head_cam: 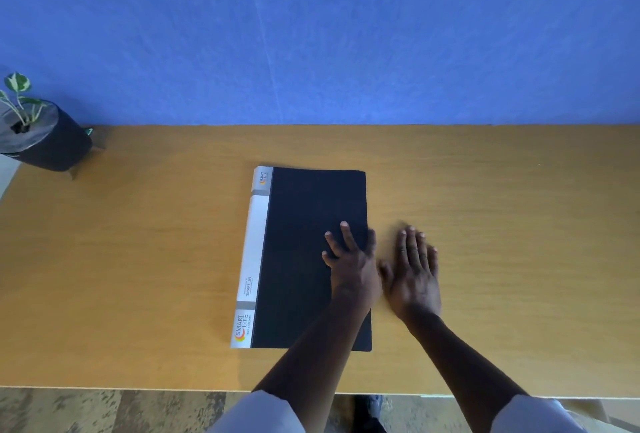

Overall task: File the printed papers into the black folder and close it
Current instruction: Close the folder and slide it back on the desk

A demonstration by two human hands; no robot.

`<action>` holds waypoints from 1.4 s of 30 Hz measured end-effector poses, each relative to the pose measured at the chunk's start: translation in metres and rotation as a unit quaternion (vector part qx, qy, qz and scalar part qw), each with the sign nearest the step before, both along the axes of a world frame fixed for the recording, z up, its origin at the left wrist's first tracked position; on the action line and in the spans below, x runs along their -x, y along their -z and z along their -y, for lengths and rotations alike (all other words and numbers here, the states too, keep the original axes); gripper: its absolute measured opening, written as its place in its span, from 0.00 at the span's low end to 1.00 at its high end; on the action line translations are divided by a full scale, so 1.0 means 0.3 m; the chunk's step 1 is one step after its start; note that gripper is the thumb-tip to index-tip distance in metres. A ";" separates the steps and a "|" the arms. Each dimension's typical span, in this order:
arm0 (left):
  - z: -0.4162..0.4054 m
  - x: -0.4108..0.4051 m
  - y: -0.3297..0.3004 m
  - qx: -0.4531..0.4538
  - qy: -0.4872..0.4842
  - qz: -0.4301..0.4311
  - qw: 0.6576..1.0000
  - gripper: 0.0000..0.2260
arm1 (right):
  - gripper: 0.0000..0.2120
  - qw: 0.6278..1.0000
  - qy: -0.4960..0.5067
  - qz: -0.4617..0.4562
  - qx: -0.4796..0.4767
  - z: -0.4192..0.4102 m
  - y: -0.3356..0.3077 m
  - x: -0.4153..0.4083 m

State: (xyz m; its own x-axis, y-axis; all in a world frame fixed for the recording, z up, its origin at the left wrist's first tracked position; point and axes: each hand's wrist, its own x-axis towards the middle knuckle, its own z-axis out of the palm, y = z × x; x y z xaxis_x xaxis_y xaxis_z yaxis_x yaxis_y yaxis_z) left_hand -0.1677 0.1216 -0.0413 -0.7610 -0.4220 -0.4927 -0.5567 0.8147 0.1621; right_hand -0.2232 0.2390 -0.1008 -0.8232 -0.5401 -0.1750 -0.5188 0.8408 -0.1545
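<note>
The black folder [304,224] lies closed and flat in the middle of the wooden table [138,259], its white printed spine along the left side. My left hand [351,259] rests palm down on the folder's right edge, fingers spread. My right hand [414,273] lies flat on the table just right of the folder, fingers apart, slightly blurred. No printed papers are visible.
A small plant in a black pot [45,136] stands at the table's far left corner. A blue wall [311,34] runs behind the table. The table's front edge is near my body, with floor below it.
</note>
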 end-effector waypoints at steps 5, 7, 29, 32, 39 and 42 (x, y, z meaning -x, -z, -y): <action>0.006 -0.022 -0.001 0.004 0.011 -0.018 1.000 0.38 | 0.35 1.000 -0.003 -0.002 0.008 -0.007 0.003 0.000; 0.011 -0.032 -0.005 -0.006 0.001 -0.035 0.999 0.40 | 0.35 1.000 -0.006 -0.002 0.013 -0.008 -0.003 -0.001; 0.270 -0.401 0.058 0.058 -0.043 -0.158 0.985 0.33 | 0.34 0.991 -0.008 0.090 0.101 0.095 -0.070 -0.214; 0.304 -0.446 0.058 0.060 -0.072 -0.160 0.983 0.34 | 0.36 0.992 -0.043 0.072 0.091 0.107 -0.071 -0.244; 0.343 -0.512 0.061 0.058 -0.112 -0.148 0.981 0.36 | 0.35 0.994 -0.065 0.062 0.058 0.118 -0.053 -0.272; 0.349 -0.529 0.065 0.041 -0.120 -0.149 0.981 0.35 | 0.36 0.995 -0.067 0.052 0.049 0.116 -0.044 -0.277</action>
